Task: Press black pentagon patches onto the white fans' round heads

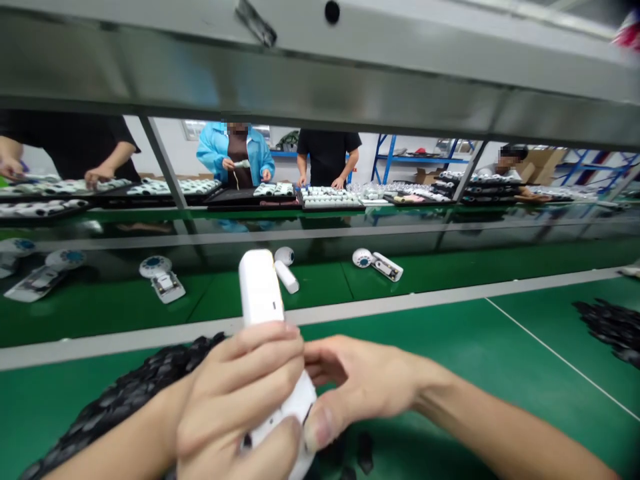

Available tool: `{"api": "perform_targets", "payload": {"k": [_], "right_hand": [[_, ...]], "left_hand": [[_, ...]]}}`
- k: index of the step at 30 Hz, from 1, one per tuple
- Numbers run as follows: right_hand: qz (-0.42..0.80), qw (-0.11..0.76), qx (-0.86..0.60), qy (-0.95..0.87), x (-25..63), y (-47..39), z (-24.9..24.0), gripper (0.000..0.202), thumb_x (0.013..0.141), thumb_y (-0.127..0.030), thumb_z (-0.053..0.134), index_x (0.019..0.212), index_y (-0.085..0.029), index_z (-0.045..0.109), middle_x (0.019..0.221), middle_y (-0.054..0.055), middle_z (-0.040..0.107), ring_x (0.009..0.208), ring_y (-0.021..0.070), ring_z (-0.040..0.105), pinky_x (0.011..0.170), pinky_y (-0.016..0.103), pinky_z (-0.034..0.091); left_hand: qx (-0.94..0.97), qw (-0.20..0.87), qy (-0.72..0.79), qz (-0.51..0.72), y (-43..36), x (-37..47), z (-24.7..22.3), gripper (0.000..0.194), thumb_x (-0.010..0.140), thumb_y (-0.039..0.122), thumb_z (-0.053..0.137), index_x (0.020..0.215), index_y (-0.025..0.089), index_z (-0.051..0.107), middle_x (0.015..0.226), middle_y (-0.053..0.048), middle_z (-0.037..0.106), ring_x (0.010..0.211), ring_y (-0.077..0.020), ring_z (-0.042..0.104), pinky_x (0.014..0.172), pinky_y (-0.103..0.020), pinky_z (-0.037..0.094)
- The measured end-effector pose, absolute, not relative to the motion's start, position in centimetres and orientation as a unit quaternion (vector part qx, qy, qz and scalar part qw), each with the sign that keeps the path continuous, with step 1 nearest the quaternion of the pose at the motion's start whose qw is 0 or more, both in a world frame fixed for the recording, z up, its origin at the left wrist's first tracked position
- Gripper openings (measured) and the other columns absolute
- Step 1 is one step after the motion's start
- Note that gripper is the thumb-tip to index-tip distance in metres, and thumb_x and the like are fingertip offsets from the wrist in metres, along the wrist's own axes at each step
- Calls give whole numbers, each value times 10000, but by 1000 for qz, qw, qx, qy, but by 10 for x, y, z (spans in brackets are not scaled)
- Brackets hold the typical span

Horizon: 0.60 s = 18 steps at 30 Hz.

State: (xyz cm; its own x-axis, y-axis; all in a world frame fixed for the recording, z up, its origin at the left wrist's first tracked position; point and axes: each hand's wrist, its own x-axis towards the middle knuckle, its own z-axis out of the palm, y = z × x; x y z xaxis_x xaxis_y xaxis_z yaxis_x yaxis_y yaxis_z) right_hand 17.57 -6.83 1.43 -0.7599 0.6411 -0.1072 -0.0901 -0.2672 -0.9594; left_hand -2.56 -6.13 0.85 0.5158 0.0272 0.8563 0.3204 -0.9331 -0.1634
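Observation:
My left hand point(250, 393) is wrapped around a white plastic device point(261, 283) with a long, rounded body. The body points up and away from me, with a small dark slot on its face. At the lower, wider end, my right hand point(363, 380) presses its thumb against the side, with its fingers curled behind. Part of that end is hidden by my hands. Beneath it, a few small black pieces point(365, 452) lie on the green table. A heap of black parts point(145, 380) spreads beside my left forearm.
Similar white devices with round heads point(161, 279) lie on the green conveyor belt point(325, 283) ahead. Another black heap point(613, 330) sits at the far right. Several people work across the line behind trays of white parts point(333, 198). A metal beam point(310, 73) crosses overhead.

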Motion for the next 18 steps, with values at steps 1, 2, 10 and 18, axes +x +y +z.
{"api": "perform_targets", "payload": {"k": [1,2,10,18], "right_hand": [[755,238,-224,-569,180,-67,18,668,541,-415,1058,1058,-160,720,990,13,729,895,157,688,837,265,590],[746,246,-213,-581,186,-65,22,615,635,-470,1016,1076,-149,732,1004,24,735,932,169,693,870,279,581],[411,370,-396,-733,206,-56,37,455,952,-508,783,1241,-163,712,1183,69,755,1020,224,706,885,340,565],[100,195,-454,-863,230,-86,16,220,1029,-365,730,1157,-191,767,1158,79,766,1059,266,698,910,385,508]], "left_hand": [[-864,153,-68,-475,-55,-23,10,344,1025,333,491,689,263,492,756,-29,733,884,-236,758,954,-484,667],[-874,162,-13,-458,-49,-21,12,319,1035,446,497,772,279,563,836,-35,767,963,-252,757,1015,-504,638],[-679,-455,-355,-453,-38,13,9,697,1000,709,548,1529,261,487,1535,-133,548,1358,-355,594,1007,-485,637],[-478,-643,-427,-419,-36,4,12,429,748,425,915,1039,190,707,944,-58,677,712,-167,659,402,-184,532]]}}
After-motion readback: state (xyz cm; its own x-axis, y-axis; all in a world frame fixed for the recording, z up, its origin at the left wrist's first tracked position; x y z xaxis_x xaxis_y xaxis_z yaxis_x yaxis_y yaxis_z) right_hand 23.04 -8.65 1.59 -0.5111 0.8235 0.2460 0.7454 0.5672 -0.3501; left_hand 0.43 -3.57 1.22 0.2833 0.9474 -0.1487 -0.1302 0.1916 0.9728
